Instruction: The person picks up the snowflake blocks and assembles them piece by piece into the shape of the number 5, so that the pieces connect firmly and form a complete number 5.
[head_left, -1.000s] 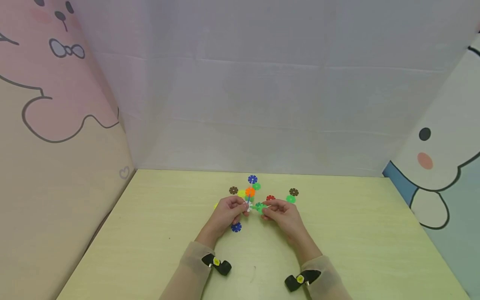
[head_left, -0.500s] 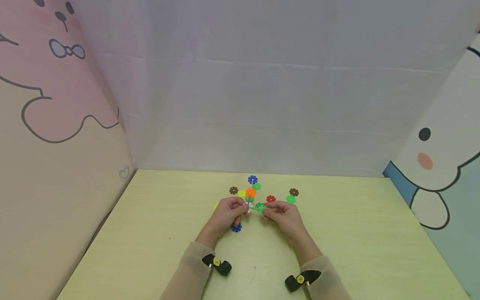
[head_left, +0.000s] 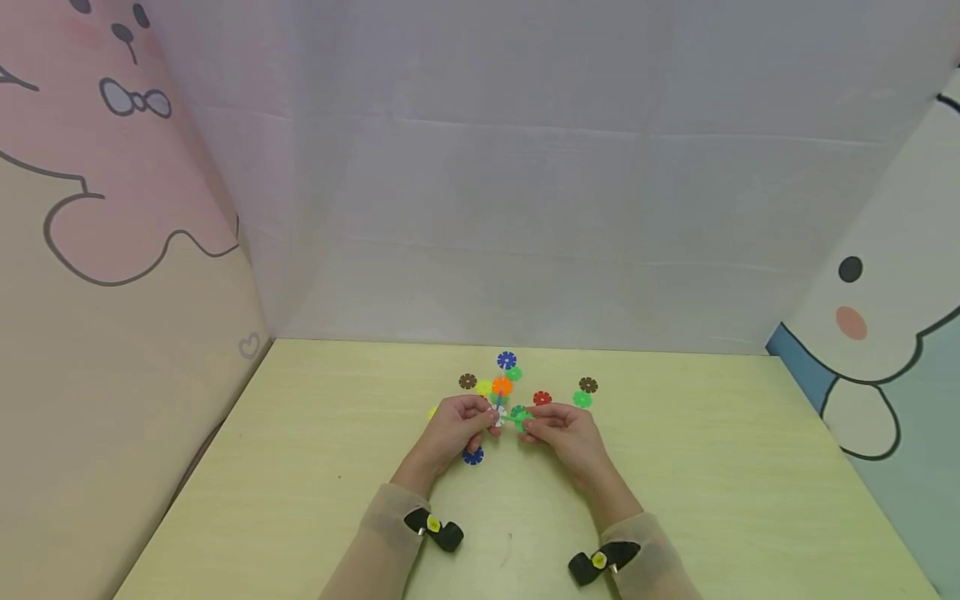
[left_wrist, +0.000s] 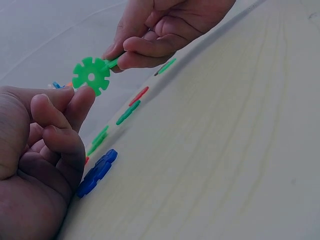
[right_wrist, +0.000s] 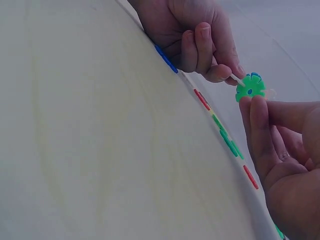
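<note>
Over the table, my left hand (head_left: 457, 423) pinches the white snowflake disc (head_left: 500, 415) of a small chain of notched plastic discs. Above it the chain shows an edge-on blue disc (head_left: 499, 401) and an orange disc (head_left: 502, 386). My right hand (head_left: 567, 435) pinches a green snowflake disc (right_wrist: 250, 89) between thumb and fingers. In the left wrist view another green disc (left_wrist: 91, 76) faces the camera, meeting the edge-on green one. The green pieces touch the white disc's edge; how deep the slots sit is hidden by fingers.
Loose discs lie around the hands: a dark blue one (head_left: 472, 456) near the left hand, a red one (head_left: 542, 398), a brown one (head_left: 588, 384) and a green one (head_left: 582, 399) at right, another brown one (head_left: 468, 381) at left. A pale curtain (head_left: 525, 208) stands behind the table.
Both hands stay almost in place, holding the same discs. The chain's upper end has shifted very slightly downward and to the right.
</note>
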